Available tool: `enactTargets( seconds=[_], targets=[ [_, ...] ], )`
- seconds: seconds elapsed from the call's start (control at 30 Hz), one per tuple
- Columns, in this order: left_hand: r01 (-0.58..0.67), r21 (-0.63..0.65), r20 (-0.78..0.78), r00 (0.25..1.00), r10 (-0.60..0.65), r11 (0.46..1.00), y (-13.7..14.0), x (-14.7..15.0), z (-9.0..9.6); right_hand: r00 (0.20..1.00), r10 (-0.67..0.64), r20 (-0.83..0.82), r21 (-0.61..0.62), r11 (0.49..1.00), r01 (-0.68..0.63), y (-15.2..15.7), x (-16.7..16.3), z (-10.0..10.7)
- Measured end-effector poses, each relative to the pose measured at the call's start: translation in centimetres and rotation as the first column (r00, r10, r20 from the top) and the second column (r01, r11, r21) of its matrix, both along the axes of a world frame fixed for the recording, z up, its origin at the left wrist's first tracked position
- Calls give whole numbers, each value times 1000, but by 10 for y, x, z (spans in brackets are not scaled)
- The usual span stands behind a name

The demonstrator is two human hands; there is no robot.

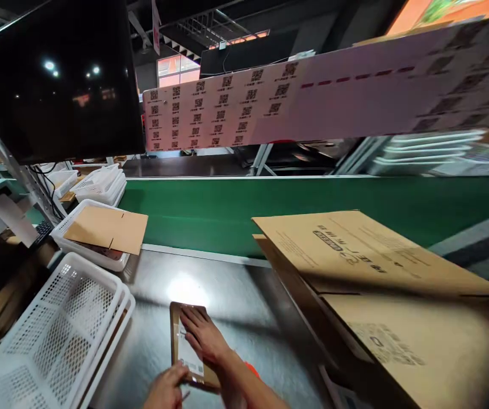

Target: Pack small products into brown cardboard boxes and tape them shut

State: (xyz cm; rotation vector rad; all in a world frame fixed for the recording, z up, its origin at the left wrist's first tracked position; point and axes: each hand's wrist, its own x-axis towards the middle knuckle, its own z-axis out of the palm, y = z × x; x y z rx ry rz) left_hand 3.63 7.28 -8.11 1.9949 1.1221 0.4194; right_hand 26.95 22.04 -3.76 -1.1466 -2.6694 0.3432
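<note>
A small flat brown parcel (pixel 175 329) with a white printed label (pixel 189 359) lies on the metal table, low in the middle of the view. My right hand (pixel 205 336) rests flat across the label, its fingers stretched out. At the parcel's lower left edge, my left hand (pixel 166 389) is curled closed, with its fingertips touching that edge. A small thin thing shows by its fingers, too unclear to name. Part of an orange-red object (pixel 251 369) peeks out beside my right forearm, which hides the rest.
White mesh baskets (pixel 74 324) are stacked at left; behind them another basket (pixel 67 230) bears flat cardboard (pixel 108 227). Large cardboard boxes (pixel 355 250) crowd the right side. Beyond the metal table (pixel 146 318) runs a green conveyor belt (pixel 201 213), below a QR-code board (pixel 312 105) and a dark screen (pixel 57 85).
</note>
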Motion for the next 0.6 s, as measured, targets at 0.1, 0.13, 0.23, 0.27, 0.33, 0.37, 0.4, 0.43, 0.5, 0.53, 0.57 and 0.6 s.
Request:
enactTargets(
  seconds=[0.1,0.13,0.23,0.27,0.33,0.37,0.4,0.43,0.5,0.53,0.57,0.6],
  targets=[
    [-11,-15,-44,999,11,1000,-6,0,13,987,-158,36,-10,987,158,-4,-8,0],
    [-11,-10,-43,999,11,1000,-7,-1,18,978,-201,48,-20,979,202,-6,-12,-2],
    [0,39,-49,999,2,999,-10,-2,29,971,-227,78,-58,971,232,-18,-23,-14],
    [6,58,-61,998,-3,998,-11,-2,30,973,-215,84,-65,973,221,-26,-24,-17],
    [17,89,-93,996,-8,996,-14,-2,31,981,-172,87,-72,981,178,-44,-24,-21],
    [14,107,-103,995,-3,994,-16,-2,31,986,-144,85,-73,986,150,-53,-23,-21],
    [6,121,-110,994,7,993,-17,-2,31,990,-114,82,-73,990,120,-61,-21,-20],
    [-1,128,-113,993,15,992,-18,-1,32,993,-90,76,-72,993,95,-67,-18,-19],
    [-4,111,-116,993,17,994,-19,-1,33,996,-60,62,-68,996,64,-71,-14,-16],
    [-1,92,-118,993,12,996,-19,-1,34,997,-56,54,-66,996,60,-68,-12,-13],
    [7,69,-120,993,1,998,-19,-1,35,997,-58,45,-64,996,61,-62,-11,-10],
    [19,48,-125,992,-12,999,-18,-2,36,998,-58,34,-63,996,60,-53,-10,-7]
  ],
)
